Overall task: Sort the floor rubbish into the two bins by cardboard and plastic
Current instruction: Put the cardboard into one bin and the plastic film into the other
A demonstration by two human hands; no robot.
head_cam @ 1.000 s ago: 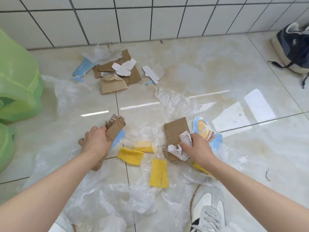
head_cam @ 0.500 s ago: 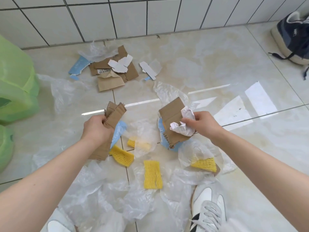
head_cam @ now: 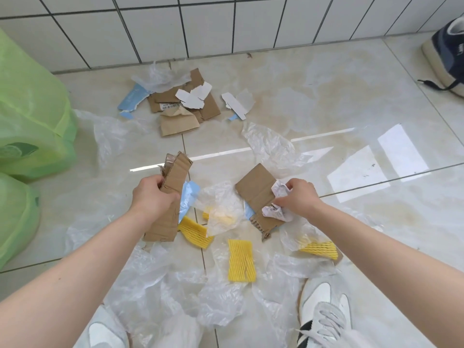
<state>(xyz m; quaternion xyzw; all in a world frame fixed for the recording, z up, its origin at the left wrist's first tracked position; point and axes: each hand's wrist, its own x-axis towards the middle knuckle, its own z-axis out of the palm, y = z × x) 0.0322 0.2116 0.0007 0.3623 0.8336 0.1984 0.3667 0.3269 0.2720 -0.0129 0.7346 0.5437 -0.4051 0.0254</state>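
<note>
My left hand point(head_cam: 153, 197) grips a stack of brown cardboard strips point(head_cam: 170, 197) together with a pale blue scrap, held above the floor. My right hand point(head_cam: 298, 197) holds a brown cardboard piece point(head_cam: 256, 192) and crumpled white paper point(head_cam: 276, 209) pinched against it. Two bins lined with green bags point(head_cam: 30, 116) stand at the left edge. A heap of brown cardboard and white card scraps point(head_cam: 185, 104) lies near the wall. Clear plastic film point(head_cam: 271, 146) and yellow foam nets point(head_cam: 241, 259) are strewn over the floor below my hands.
The white tiled wall point(head_cam: 200, 26) runs along the back. A dark shoe point(head_cam: 447, 54) sits at the far right. My own white shoes point(head_cam: 324, 315) stand at the bottom among more plastic film point(head_cam: 155, 285). Bare glossy floor lies to the right.
Both hands have lifted off the floor with their cardboard. The right hand has raised its brown piece and the crumpled paper; a blue printed scrap and the yellow nets stay below.
</note>
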